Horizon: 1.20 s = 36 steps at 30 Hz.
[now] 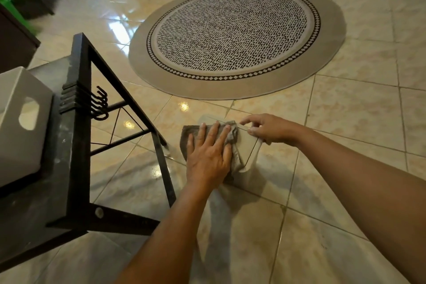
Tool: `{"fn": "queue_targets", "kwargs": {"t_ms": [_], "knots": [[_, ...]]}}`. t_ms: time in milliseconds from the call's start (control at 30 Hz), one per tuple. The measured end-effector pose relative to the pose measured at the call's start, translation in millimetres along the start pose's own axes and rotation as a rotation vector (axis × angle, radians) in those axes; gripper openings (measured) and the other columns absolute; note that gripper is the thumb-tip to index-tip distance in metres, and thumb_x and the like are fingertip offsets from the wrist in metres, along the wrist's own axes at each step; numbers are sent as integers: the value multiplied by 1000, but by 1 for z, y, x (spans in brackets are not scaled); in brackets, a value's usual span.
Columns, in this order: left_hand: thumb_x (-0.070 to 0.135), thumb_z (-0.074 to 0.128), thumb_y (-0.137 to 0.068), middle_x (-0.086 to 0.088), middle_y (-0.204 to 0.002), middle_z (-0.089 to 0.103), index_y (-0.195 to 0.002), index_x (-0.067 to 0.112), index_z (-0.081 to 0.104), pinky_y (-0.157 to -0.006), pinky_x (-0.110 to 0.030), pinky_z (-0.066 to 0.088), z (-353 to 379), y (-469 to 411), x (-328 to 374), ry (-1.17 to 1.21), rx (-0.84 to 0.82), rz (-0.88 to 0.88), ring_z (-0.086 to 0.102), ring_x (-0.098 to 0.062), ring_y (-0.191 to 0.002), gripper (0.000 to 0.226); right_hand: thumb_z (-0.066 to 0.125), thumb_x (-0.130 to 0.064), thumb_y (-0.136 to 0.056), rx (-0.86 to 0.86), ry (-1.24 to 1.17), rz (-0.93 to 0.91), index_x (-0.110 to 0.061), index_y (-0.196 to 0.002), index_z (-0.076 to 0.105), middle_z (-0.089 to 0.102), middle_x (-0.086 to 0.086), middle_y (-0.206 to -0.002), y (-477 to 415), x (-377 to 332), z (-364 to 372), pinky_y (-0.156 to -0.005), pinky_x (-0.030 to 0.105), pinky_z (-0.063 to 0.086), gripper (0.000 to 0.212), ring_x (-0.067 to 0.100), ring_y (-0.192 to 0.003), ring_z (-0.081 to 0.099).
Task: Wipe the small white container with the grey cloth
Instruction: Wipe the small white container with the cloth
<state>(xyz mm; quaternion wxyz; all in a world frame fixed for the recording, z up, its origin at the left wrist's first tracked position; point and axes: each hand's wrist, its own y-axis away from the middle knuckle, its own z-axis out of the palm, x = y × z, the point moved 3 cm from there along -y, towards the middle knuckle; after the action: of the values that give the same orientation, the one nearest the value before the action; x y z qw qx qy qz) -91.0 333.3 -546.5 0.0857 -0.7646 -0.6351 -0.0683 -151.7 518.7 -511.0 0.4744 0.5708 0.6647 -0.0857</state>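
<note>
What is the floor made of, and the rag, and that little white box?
The floor looks like glazed ceramic tile: shiny, with lamp glints and grout lines. The rag under the left hand seems soft terry cloth, grey and fuzzy with crumpled edges. The box, steadied by the right hand, is probably smooth matte plastic, judging by its thin, rounded rim, though that is not certain.

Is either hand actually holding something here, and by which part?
The right hand steadies the small white container by its far top edge. The left hand presses the grey cloth flat on it.
</note>
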Motion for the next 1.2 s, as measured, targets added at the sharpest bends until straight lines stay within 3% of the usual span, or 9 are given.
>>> {"fn": "queue_targets", "kwargs": {"t_ms": [100,167,367,500,667,800,900,1033,1200], "knots": [[48,13,-101,3,-168,0,-157,38,4,-122,-54,-4,-3,-10,3,21,-1,-230,-11,-26,-153,58,50,-11,-99,-24,-163,12,-29,-142,48,53,10,-98,10,7,5,-59,29,50,46,20,-73,54],[47,16,-103,1,-168,-3,-158,36,2,-121,-55,-6,-6,-10,13,39,-18,-288,-13,-28,-152,57,52,-4,-97,-78,-292,32,-32,-145,42,50,12,-94,17,10,10,-58,27,53,57,18,-68,53],[46,15,-104,2,-166,-12,-157,35,-4,-120,-55,-10,0,-22,41,28,-96,-164,-20,-27,-150,57,53,10,-92,-178,-487,85,-34,-156,21,44,10,-80,28,16,19,-65,32,59,84,16,-65,48],[44,18,-105,0,-167,-11,-158,34,-2,-120,-55,-10,-7,-24,25,113,-93,-323,-21,-26,-150,58,52,12,-92,-135,-494,74,-35,-156,22,41,7,-75,25,14,23,-69,35,61,85,14,-64,44],[47,14,-104,3,-164,-18,-157,37,-7,-115,-51,-17,2,2,49,59,-106,-212,-26,-25,-148,58,52,10,-92,-113,-489,77,-38,-154,25,47,8,-78,25,14,28,-77,41,61,83,14,-64,52],[47,17,-104,3,-167,-8,-157,38,0,-120,-56,-8,-4,-30,26,76,-116,-189,-19,-25,-151,56,57,1,-92,-57,-402,75,-36,-151,29,56,6,-75,22,12,23,-67,36,51,74,14,-63,58],[49,18,-104,4,-167,-6,-157,39,2,-121,-57,-4,-6,-24,19,83,-121,-104,-17,-24,-151,57,58,-6,-92,11,-342,56,-30,-150,32,54,3,-75,10,4,21,-64,34,43,68,13,-68,53],[48,17,-104,2,-167,-5,-158,37,2,-122,-54,-4,-9,-20,13,43,-97,-161,-16,-25,-152,57,53,5,-92,21,-394,5,-29,-153,28,46,6,-77,-6,-3,25,-51,27,46,74,12,-59,47],[46,19,-104,0,-167,-6,-158,35,4,-121,-53,-9,-5,-9,33,15,-74,-159,-17,-26,-151,57,50,11,-90,-27,-458,5,-34,-155,24,46,6,-73,-3,2,28,-50,27,51,84,12,-54,50]]}}
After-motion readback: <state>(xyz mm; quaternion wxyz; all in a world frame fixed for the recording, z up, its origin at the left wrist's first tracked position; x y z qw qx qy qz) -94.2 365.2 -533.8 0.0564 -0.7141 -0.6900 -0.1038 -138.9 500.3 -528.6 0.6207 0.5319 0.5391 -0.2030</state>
